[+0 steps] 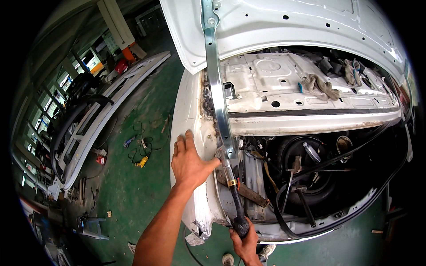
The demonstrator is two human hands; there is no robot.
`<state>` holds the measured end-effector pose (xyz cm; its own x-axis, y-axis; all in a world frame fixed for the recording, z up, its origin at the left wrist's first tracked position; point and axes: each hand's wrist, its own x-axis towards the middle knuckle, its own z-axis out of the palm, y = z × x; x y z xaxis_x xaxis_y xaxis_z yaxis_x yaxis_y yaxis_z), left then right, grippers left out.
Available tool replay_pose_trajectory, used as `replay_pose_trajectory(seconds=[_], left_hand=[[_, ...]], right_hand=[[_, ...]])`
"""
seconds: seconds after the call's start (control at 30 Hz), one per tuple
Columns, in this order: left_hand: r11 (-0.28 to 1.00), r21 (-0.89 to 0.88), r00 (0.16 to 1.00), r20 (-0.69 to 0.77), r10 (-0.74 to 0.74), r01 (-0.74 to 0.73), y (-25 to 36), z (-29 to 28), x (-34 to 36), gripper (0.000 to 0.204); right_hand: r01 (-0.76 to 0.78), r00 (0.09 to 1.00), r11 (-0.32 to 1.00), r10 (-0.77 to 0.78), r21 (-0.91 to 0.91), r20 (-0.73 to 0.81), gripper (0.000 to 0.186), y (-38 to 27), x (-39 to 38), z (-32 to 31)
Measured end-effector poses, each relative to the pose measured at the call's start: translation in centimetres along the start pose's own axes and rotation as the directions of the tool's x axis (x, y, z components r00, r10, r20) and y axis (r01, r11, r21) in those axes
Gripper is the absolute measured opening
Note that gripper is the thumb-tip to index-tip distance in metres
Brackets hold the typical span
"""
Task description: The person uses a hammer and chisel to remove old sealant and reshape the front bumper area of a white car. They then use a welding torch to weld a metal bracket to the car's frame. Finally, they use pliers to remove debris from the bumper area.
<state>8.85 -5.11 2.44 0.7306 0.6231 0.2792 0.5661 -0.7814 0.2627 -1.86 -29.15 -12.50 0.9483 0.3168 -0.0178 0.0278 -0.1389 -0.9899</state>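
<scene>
My left hand (pixel 191 164) lies flat on the white car body panel (pixel 188 111), fingers spread. Its thumb points at the nozzle end of what looks like a welding torch (pixel 237 201). My right hand (pixel 246 246) is closed around that torch's black handle at the lower edge. The torch points up and away, with a brass-coloured ring below its silvery nozzle. Its tip meets or nearly meets the lower end of a shiny metal strip (pixel 216 84) along the opening's left side; contact is unclear. A rusty flat bar (pixel 250 196) lies beside the torch.
The raised white lid (pixel 284 31) hangs over the far side. Hammers (pixel 296 165) and a loose black rubber seal (pixel 328 166) lie in the open compartment. Work gloves (pixel 317 86) rest on the white metal panel. Left on the green floor are cables with a yellow connector (pixel 142 162).
</scene>
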Motion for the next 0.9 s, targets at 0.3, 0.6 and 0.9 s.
replay_pose_trajectory(seconds=[0.3, 0.6, 0.9], left_hand=[[1.000, 0.000, 1.000, -0.009, -0.001, 0.001, 0.2, 0.1, 0.0, 0.109], [0.996, -0.054, 0.996, -0.038, 0.075, -0.077, -0.6, 0.3, -0.1, 0.110], [1.000, -0.014, 1.000, -0.024, 0.000, 0.000, 0.0, 0.3, 0.0, 0.110]], right_hand=[[0.016, 1.000, 1.000, -0.016, -0.012, -0.007, 0.060, 0.1, 0.1, 0.0], [0.054, 0.999, 0.999, -0.054, 0.002, 0.000, 0.053, 0.2, 0.3, 0.0], [0.083, 0.997, 0.996, -0.083, -0.034, -0.003, 0.060, 0.1, 0.2, -0.4]])
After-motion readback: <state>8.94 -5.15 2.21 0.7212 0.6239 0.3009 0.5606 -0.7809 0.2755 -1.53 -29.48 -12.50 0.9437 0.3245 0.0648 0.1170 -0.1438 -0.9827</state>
